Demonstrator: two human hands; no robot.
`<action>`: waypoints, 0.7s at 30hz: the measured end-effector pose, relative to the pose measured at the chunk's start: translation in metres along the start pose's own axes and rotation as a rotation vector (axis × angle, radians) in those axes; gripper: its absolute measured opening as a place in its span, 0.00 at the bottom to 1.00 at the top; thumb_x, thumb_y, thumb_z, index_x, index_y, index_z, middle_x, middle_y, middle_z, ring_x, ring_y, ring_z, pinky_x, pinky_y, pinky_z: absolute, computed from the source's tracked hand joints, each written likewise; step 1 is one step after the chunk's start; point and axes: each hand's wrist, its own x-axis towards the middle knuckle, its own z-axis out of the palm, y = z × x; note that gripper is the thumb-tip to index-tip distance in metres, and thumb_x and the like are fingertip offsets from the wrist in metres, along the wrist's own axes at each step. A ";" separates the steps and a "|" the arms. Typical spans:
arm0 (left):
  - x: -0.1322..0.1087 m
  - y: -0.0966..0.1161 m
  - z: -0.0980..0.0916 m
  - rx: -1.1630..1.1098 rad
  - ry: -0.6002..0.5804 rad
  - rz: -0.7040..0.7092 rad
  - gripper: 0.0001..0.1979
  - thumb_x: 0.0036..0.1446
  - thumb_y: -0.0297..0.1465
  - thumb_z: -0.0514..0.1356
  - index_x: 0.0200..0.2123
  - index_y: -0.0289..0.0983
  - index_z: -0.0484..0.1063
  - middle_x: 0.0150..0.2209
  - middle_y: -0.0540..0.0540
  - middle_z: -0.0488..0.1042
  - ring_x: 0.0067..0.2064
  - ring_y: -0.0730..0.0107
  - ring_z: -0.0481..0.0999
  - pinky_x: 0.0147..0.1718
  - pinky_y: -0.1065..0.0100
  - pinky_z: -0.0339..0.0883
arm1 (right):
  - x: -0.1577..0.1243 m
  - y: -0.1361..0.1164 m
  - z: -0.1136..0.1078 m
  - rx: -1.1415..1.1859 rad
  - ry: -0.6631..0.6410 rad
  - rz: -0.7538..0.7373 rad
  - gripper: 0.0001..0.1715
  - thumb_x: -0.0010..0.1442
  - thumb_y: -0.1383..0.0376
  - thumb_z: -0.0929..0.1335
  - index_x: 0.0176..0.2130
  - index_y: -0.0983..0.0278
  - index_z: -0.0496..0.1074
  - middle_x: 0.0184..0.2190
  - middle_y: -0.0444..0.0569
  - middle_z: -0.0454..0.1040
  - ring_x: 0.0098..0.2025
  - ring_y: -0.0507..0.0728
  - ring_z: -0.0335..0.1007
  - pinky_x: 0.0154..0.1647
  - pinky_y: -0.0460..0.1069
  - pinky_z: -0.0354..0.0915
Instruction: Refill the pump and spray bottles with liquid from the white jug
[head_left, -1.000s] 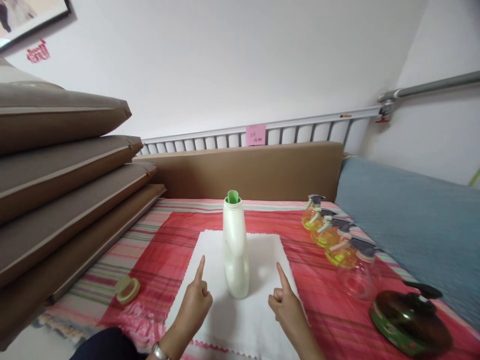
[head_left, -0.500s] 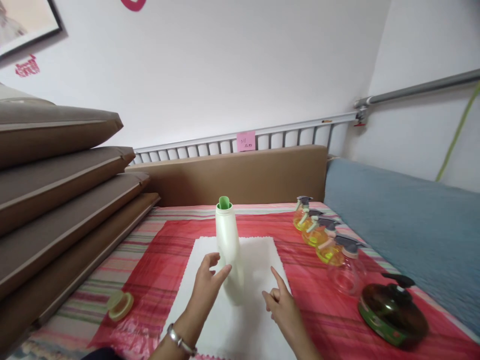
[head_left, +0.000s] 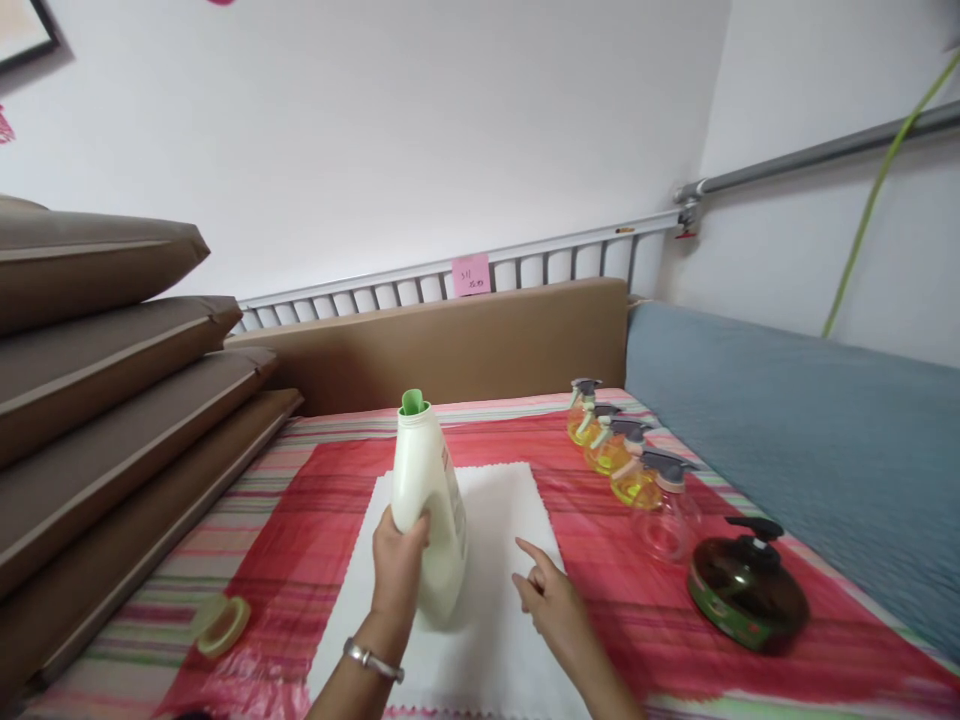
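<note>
A pale detergent jug (head_left: 439, 520) with a handle stands in front of me, its green pouring spout (head_left: 412, 403) showing at the uncapped mouth. My left hand (head_left: 397, 565), with a silver bracelet at the wrist, is closed around the jug's handle. To the right of the jug, my right hand (head_left: 549, 595) is held over the white cloth (head_left: 499, 660), index finger stretched out and the other fingers partly curled. It holds nothing and does not touch the jug. A round pale-green cap (head_left: 223, 626) lies at the left.
Several clear spray bottles, most with yellow liquid, line the right; the nearest spray bottle (head_left: 666, 525) looks without liquid. A dark pump bottle (head_left: 746, 590) stands closer. Stacked brown cushions (head_left: 112, 370) flank the left, a blue padded block (head_left: 780, 420) the right.
My left hand has taken hold of the jug's handle, and the jug has turned so its printed side shows on the right. The whole view has shifted slightly.
</note>
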 end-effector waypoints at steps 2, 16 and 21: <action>0.000 -0.003 -0.017 0.027 0.018 0.015 0.11 0.44 0.37 0.61 0.27 0.35 0.68 0.16 0.55 0.63 0.20 0.70 0.64 0.21 0.70 0.56 | 0.000 -0.003 0.002 0.001 -0.013 0.002 0.31 0.50 0.57 0.61 0.51 0.67 0.67 0.15 0.35 0.57 0.17 0.52 0.56 0.16 0.46 0.53; 0.002 -0.020 -0.081 0.202 -0.121 0.381 0.09 0.45 0.31 0.59 0.32 0.36 0.72 0.28 0.47 0.76 0.31 0.62 0.74 0.30 0.68 0.66 | -0.005 -0.007 0.005 -0.014 -0.027 0.029 0.30 0.50 0.54 0.60 0.47 0.68 0.71 0.15 0.37 0.59 0.15 0.52 0.55 0.15 0.46 0.52; -0.004 -0.034 -0.077 0.232 -0.158 0.424 0.11 0.49 0.32 0.57 0.36 0.35 0.71 0.31 0.44 0.77 0.33 0.60 0.76 0.31 0.66 0.69 | -0.006 -0.006 0.007 0.010 -0.024 0.030 0.30 0.51 0.52 0.61 0.47 0.67 0.71 0.15 0.37 0.59 0.17 0.52 0.57 0.17 0.47 0.52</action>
